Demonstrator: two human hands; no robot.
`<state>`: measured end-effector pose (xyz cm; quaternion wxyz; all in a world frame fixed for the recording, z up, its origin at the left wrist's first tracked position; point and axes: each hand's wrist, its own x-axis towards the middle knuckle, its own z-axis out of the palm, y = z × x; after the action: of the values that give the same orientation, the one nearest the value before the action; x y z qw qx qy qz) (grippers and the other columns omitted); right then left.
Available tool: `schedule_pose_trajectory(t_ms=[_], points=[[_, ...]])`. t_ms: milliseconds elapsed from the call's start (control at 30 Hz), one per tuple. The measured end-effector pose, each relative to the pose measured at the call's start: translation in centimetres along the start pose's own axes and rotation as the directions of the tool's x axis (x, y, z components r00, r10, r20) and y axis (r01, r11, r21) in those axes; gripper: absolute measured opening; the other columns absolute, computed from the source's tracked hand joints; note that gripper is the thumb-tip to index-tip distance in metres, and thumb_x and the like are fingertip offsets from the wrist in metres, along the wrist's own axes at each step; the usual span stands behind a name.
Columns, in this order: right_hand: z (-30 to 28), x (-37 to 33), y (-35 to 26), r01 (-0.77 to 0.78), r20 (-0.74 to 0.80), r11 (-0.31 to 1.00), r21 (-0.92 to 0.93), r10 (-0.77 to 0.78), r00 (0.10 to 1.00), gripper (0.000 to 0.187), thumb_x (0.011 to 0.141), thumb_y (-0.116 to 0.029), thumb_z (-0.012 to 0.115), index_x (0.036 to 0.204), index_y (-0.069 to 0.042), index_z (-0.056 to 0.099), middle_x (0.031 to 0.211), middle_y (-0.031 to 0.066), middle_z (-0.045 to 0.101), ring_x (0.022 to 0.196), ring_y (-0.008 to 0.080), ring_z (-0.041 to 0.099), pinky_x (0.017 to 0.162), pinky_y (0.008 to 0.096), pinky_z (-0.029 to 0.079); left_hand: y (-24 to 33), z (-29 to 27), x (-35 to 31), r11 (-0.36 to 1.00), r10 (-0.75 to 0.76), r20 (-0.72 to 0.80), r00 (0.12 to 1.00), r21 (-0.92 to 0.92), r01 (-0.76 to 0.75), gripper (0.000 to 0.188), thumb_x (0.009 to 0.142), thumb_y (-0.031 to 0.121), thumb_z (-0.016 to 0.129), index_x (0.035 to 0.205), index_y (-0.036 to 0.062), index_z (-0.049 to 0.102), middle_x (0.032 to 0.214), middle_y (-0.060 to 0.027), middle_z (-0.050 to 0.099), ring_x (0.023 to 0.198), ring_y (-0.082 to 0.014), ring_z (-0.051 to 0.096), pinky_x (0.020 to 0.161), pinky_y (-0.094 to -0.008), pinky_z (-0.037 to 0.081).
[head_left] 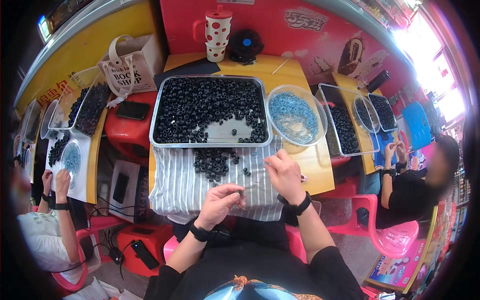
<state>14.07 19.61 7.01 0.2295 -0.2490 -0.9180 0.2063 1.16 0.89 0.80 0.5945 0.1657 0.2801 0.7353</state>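
My left hand (225, 204) is above the near edge of a grey-and-white striped cloth (172, 172). Its thumb and fingers pinch a small black bead, mostly hidden by the fingertips. Farther right, my right hand (285, 174) is raised over the cloth with its fingers pressed together; whatever they hold is too small to make out. Beyond both hands a metal tray (210, 145) holds many black beads with holes. A loose heap of black beads (212, 165) lies on the cloth. To the tray's right stands a round clear tub (324, 120) of small light-blue pieces (292, 112).
A dotted tumbler (218, 37) and a black fan (246, 46) stand at the table's back. A phone (132, 110) and canvas bag (130, 62) are on the left. People work at tables on both sides. A pink chair (375, 225) is at right.
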Motion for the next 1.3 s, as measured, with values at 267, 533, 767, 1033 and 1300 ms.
schedule_pose_trajectory(t_ms=[267, 533, 767, 1033, 1300], points=[[1.1, 1.4, 0.1, 0.169, 0.103, 0.980, -0.105, -0.158, 0.982, 0.012, 0.075, -0.006, 0.070, 0.086, -0.005, 0.067, 0.092, 0.0120, 0.056, 0.093, 0.0304, 0.055, 0.071, 0.0410, 0.046, -0.1, -0.1, 0.1, 1.000, 0.024, 0.019, 1.000, 0.008, -0.024, 0.023, 0.094, 0.004, 0.060, 0.116, -0.0030, 0.063, 0.101, -0.0110, 0.067, 0.085, -0.0183, 0.066, 0.076, -0.0291, 0.053], [1.5, -0.9, 0.0, -0.420, 0.299, 0.384, 0.822, 0.337, 0.893, 0.009, 0.087, -0.003, 0.066, 0.096, -0.003, 0.070, 0.086, 0.0010, 0.064, 0.078, 0.0089, 0.057, 0.067, 0.0233, 0.043, -0.2, -0.2, 0.1, 1.000, 0.004, -0.005, 1.000, -0.026, -0.004, 0.024, 0.095, 0.006, 0.060, 0.117, -0.0037, 0.062, 0.101, -0.0139, 0.067, 0.086, -0.0201, 0.067, 0.076, -0.0294, 0.053], [2.0, -3.2, -2.7, -0.360, 0.295, 0.284, 0.888, 0.248, 0.923, 0.012, 0.090, 0.001, 0.062, 0.098, -0.002, 0.070, 0.089, 0.0003, 0.063, 0.079, 0.0056, 0.056, 0.066, 0.0196, 0.044, -0.1, -0.1, 0.1, 0.998, -0.009, -0.039, 0.999, -0.067, 0.006, 0.027, 0.096, 0.007, 0.058, 0.121, -0.0043, 0.061, 0.102, -0.0126, 0.068, 0.085, -0.0192, 0.066, 0.077, -0.0292, 0.053], [3.2, -4.4, -5.4, -0.214, 0.178, 0.419, 0.883, 0.124, 0.976, 0.014, 0.088, 0.008, 0.062, 0.098, 0.001, 0.070, 0.092, 0.0054, 0.058, 0.075, 0.0106, 0.061, 0.068, 0.0221, 0.049, 0.1, 0.2, -0.1, 0.999, 0.030, 0.018, 0.999, -0.042, -0.030, 0.026, 0.094, 0.005, 0.060, 0.119, -0.0031, 0.064, 0.106, -0.0111, 0.065, 0.086, -0.0169, 0.065, 0.077, -0.0273, 0.054], [3.4, -4.7, -4.3, -0.266, 0.243, 0.406, 0.875, 0.108, 0.964, 0.012, 0.086, 0.008, 0.065, 0.094, 0.001, 0.070, 0.088, 0.0036, 0.059, 0.073, 0.0091, 0.062, 0.063, 0.0209, 0.048, -0.1, -0.2, -0.2, 1.000, 0.024, 0.052, 0.998, 0.005, -0.024, 0.024, 0.093, 0.002, 0.060, 0.117, -0.0026, 0.066, 0.110, -0.0113, 0.062, 0.088, -0.0162, 0.064, 0.078, -0.0261, 0.054]])
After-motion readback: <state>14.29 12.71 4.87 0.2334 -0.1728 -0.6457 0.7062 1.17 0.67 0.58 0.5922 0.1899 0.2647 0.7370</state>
